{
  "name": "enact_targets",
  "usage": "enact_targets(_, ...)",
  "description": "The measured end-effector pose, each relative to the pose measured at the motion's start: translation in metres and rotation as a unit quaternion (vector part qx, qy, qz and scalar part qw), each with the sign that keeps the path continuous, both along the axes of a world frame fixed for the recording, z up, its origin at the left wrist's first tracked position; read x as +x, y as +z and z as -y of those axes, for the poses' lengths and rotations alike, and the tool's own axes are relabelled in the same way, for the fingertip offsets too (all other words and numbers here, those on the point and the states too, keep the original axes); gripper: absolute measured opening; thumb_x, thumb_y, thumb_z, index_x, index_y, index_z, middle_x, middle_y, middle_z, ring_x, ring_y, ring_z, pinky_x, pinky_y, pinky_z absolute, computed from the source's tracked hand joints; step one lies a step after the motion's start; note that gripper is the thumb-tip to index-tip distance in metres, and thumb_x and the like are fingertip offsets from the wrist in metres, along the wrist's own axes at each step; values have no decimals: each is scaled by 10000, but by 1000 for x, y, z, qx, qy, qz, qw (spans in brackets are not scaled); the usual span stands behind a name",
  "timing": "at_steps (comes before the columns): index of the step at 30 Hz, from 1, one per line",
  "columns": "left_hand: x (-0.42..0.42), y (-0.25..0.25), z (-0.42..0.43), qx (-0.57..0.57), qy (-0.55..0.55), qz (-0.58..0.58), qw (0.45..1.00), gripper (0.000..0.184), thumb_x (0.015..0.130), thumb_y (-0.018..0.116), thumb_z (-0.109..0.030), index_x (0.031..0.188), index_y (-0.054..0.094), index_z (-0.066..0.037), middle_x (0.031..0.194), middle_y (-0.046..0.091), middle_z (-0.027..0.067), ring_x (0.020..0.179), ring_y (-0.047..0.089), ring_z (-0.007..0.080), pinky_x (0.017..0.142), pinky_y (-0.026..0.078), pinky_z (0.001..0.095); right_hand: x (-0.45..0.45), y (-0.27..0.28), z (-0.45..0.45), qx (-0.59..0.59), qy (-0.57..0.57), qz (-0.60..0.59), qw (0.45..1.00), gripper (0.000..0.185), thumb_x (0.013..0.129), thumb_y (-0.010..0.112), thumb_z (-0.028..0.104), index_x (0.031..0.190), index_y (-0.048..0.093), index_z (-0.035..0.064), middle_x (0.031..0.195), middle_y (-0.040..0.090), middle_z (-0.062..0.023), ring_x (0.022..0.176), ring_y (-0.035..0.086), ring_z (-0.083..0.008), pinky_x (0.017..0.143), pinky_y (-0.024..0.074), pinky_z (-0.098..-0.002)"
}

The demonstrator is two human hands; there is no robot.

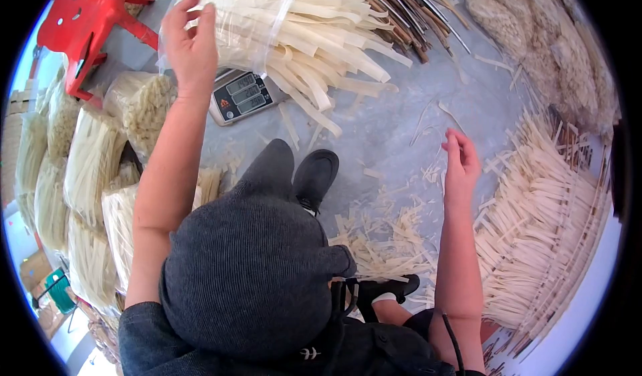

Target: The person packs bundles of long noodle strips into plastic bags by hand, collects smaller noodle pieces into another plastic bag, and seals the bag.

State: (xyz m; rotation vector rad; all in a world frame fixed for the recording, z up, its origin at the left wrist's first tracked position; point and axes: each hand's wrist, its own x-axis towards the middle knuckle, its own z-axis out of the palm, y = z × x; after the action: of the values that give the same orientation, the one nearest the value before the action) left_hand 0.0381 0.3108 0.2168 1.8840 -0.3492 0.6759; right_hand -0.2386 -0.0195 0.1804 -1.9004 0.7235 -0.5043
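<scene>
My left hand [191, 41] is raised at the upper left with its fingers apart and curled a little, beside a clear plastic bag of long pale strips [314, 41]. Whether it touches the bag is unclear; nothing shows in its grip. Under the bag, a digital scale [246, 98] shows its lit display. On the right, my right hand [461, 155] hangs over the grey floor, its fingers bent and close together. Any small thing between those fingertips is too small to make out.
A red stool [87, 21] stands at the upper left above bagged strips [93, 168]. Dark rods [401, 15] lie at the top. Loose pale strips [535, 229] pile up on the right, below stuffed bags [542, 41]. Scraps [388, 239] litter the floor by black shoes [315, 175].
</scene>
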Motion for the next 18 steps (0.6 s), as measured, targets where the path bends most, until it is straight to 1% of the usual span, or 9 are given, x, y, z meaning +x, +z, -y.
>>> enact_targets(1,0,0,5,21,-26,-10,999,262,893,638,-178,1150,631,-124,1077,538,22,900,512,88,739,447,238,-5,0,-1,56,-29,-5,998,198,925,609,153,1080,664,43,956,642,-8,824,571,-72,737,444,-215)
enact_targets(2,-1,0,11,20,-27,-10,999,262,893,638,-178,1150,631,-124,1077,538,22,900,512,88,739,447,238,-6,0,-2,55,-31,-6,998,198,925,609,153,1080,664,43,956,642,-8,824,571,-72,737,444,-215)
enact_targets(4,-2,0,25,101,-60,-23,993,271,927,608,-219,1182,623,-127,1057,553,23,853,526,98,746,440,231,-5,4,-13,58,-54,-22,997,213,936,600,173,1099,658,50,955,630,-3,827,569,-77,740,437,-214)
enact_targets(5,1,-3,31,105,-66,-27,992,286,894,636,-244,1146,632,-109,1024,553,69,874,541,169,733,463,275,-1,4,-16,56,-56,-22,997,213,936,600,173,1099,658,50,955,630,-3,827,569,-77,740,437,-214)
enact_targets(6,1,-4,35,104,-67,-27,992,286,894,636,-244,1146,632,-109,1024,553,69,874,541,169,733,463,275,7,3,-19,69,-47,3,997,214,936,599,177,1099,657,50,947,625,1,825,567,-76,736,436,-215)
enact_targets(9,-1,-5,45,213,-48,-28,975,372,883,630,-347,1177,609,-120,989,571,94,914,551,252,790,472,375,26,10,-36,95,-16,40,995,218,937,600,183,1101,652,49,937,618,6,817,557,-70,729,433,-218)
enact_targets(12,-2,-7,49,267,-49,-45,961,380,875,636,-342,1180,600,-118,980,575,77,928,552,260,797,470,376,36,19,-49,101,21,47,994,224,937,600,187,1107,645,47,933,614,7,799,545,-61,723,433,-215)
enact_targets(16,-3,-6,48,252,-43,-38,966,392,863,642,-347,1181,597,-121,982,578,68,952,551,268,805,468,385,39,17,-55,105,51,34,993,253,933,609,200,1134,627,48,939,605,-4,772,534,-54,714,442,-212)
enact_targets(18,-4,-7,47,283,-15,-18,959,390,863,634,-332,1186,593,-117,987,588,71,937,574,260,785,475,381,46,15,-60,119,44,48,991,270,926,620,204,1142,619,44,944,604,-14,767,535,-58,703,449,-218)
